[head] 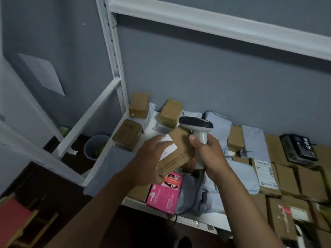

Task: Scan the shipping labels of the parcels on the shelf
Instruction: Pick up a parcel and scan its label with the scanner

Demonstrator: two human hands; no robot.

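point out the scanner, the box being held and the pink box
scanner (196, 123), head view, on its dark head
held cardboard box (177, 151), head view, on its brown side
pink box (163, 194), head view, on its top face

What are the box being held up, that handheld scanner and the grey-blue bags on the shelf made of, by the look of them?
Box: matte brown cardboard, apparently, with printed text along one edge and a white paper label.
Scanner: probably hard plastic, a smooth light grey handle and dark head with a slight sheen.
Grey-blue bags: likely thin plastic mailers; they look soft, creased and faintly glossy.
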